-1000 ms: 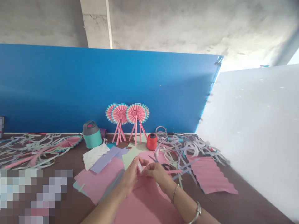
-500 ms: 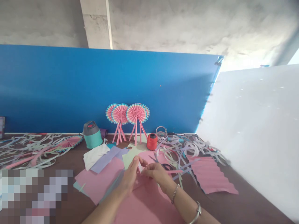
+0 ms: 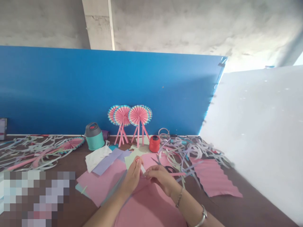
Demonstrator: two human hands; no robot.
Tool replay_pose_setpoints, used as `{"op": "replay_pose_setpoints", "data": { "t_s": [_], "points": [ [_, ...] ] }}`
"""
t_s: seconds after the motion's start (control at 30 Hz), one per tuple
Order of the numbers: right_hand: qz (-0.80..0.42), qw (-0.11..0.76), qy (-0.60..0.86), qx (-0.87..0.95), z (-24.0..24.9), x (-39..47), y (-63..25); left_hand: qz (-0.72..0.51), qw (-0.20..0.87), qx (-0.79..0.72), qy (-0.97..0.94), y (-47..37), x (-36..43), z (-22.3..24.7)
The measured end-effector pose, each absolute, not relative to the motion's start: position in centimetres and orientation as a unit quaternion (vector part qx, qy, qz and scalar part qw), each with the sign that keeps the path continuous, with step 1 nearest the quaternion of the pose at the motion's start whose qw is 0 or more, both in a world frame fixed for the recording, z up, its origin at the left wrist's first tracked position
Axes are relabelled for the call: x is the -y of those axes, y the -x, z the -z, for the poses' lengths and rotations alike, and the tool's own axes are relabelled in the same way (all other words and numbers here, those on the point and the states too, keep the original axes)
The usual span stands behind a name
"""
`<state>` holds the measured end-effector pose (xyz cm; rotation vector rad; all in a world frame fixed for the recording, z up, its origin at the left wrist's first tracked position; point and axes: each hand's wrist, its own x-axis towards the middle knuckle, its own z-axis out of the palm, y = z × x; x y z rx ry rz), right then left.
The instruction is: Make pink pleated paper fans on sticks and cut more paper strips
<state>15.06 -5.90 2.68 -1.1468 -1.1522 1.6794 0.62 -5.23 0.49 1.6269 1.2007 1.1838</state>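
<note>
Between my two hands is a small folded strip of white and pink paper [image 3: 143, 170], above a large pink sheet [image 3: 149, 205]. My left hand [image 3: 133, 175] is closed around its left side, the fingers pressed together. On the other side, my right hand [image 3: 159, 176] pinches the strip's lower end between thumb and fingers. Just beyond the hands lie scissors [image 3: 169, 169] with dark handles, partly covered by paper. A pink paper strip [image 3: 178, 174] pokes out beside my right wrist.
Finished pink paper fans [image 3: 139, 115] lean against the blue partition [image 3: 94, 85]. A red thread spool [image 3: 154, 144] and a teal container [image 3: 94, 138] stand at the back. Tangled paper strips [image 3: 194, 149] and a creased pink sheet [image 3: 213, 176] lie right; pink and purple sheets [image 3: 106, 167] lie left.
My left hand's fingers have drawn closer together along the paper strip. My right hand has shifted slightly, still pinching it, and more of the white face shows.
</note>
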Motion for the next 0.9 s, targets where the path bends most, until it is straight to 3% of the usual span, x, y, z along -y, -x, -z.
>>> {"op": "replay_pose_setpoints", "data": {
  "t_s": [0.5,0.8,0.9],
  "points": [
    [-0.652,0.367,0.503,0.433,-2.1,6.0,-14.6,-0.473,0.307,-0.482,-0.671,-0.6,5.1,-0.2],
    [-0.667,0.423,0.461,0.406,-2.3,6.1,-14.6,-0.459,0.23,-0.48,-0.712,-0.2,4.3,0.6],
    [-0.68,0.427,0.447,0.395,-2.0,6.2,-14.3,-0.482,0.26,-0.483,-0.683,-0.4,4.2,0.7]
  ]
}}
